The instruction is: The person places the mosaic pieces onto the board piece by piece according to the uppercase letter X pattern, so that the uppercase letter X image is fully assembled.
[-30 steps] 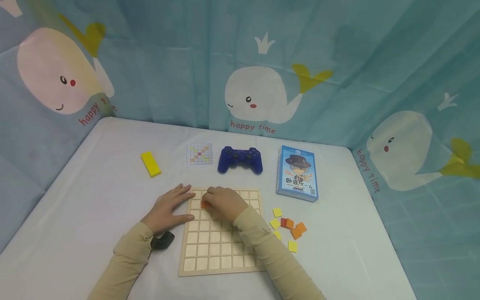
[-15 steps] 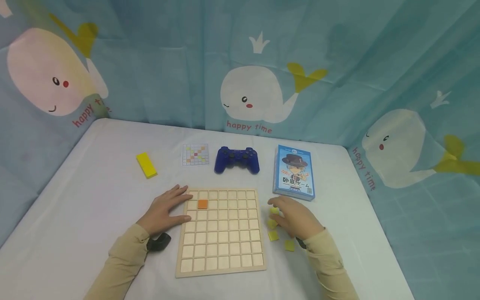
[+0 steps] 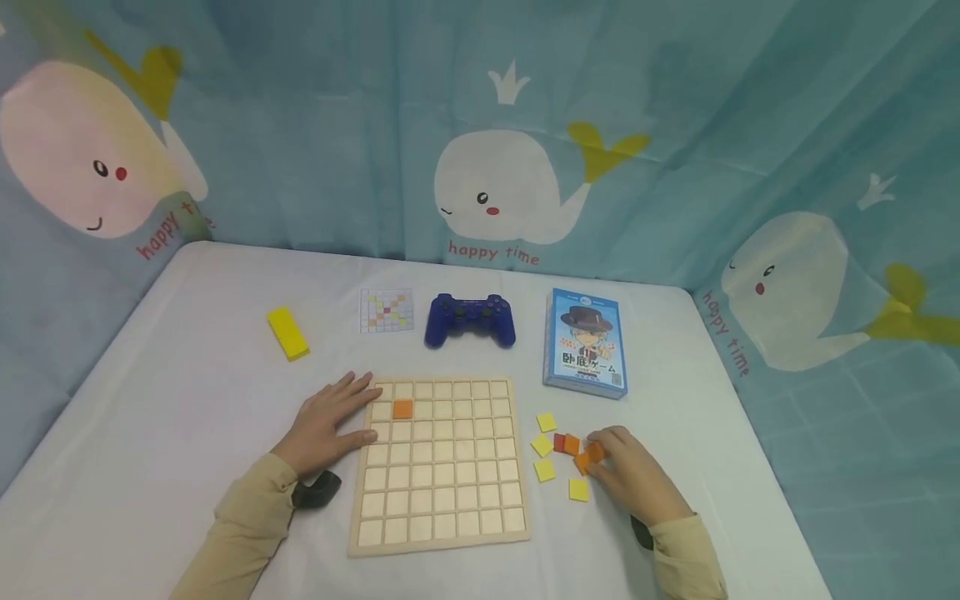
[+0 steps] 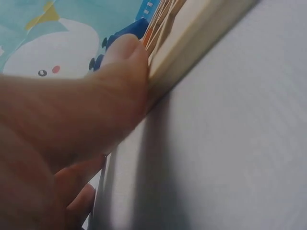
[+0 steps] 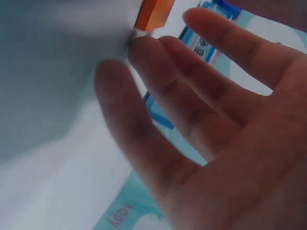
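In the head view, a wooden grid board (image 3: 442,550) lies on the table, with one orange tile (image 3: 402,409) in its second row. My left hand (image 3: 322,423) rests at the board's left edge, thumb and fingertips touching the frame. Close up in the left wrist view, the thumb (image 4: 115,81) lies against the wooden side. To the right of the board, my right hand (image 3: 637,473) reaches two overlapping orange tiles (image 3: 582,463), index finger and thumb at their right side. In the right wrist view an orange tile (image 5: 156,14) sits just beyond the loosely extended fingers (image 5: 158,81).
Several yellow tiles (image 3: 578,489) and a red tile (image 3: 559,442) lie close to the right hand. Farther back are a yellow block (image 3: 288,333), a printed pattern card (image 3: 386,311), a blue game controller (image 3: 470,320) and a blue card-game box (image 3: 585,343).
My right hand let go of the orange tile on the board, then moved right to the loose tiles. The left hand stayed at the board's edge.
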### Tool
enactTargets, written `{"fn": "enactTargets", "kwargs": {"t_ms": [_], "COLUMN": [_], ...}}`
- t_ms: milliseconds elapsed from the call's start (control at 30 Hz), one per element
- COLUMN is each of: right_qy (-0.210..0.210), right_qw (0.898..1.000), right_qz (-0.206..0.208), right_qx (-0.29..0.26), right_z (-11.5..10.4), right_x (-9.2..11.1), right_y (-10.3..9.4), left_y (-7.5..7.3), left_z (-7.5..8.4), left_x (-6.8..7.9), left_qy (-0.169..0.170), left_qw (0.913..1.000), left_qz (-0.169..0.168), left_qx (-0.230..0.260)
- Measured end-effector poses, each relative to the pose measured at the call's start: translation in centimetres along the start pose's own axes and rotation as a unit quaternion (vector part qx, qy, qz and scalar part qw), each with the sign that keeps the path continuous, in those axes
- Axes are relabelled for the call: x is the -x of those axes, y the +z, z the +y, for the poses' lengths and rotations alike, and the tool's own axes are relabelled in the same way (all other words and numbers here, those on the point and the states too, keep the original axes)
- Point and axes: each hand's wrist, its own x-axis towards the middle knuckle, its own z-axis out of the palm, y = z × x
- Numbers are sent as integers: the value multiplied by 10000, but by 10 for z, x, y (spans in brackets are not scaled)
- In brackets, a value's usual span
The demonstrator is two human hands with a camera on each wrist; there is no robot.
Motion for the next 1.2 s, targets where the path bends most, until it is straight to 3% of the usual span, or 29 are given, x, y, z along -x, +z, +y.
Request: {"fn": "enactTargets", "kwargs": {"t_ms": [267,600,933,1067,1200], "right_qy": [209,233,412,243,-343], "right_qw": [9998,9995,9984,9985,9959], "right_qz": [-42,141,217,386,771], "right_qx": [6,176,328,289,316], "right_z": [4,3,3,4,2], "right_x": [4,2,0,-3,-9], "right_y": [2,5,6,4,0], "left_y": [3,2,2,2,2], "left_z": [-2,-2,-1,-1,-2], "left_x": [2,1,2,1,1], "left_qy": [46,-159,-96,-137,-146], "left_qw": [9998,9999,9999,9999,9999], "left_qz": [196,31,68,21,34], "left_qx": [-79,-10,-19,-5,-2]}}
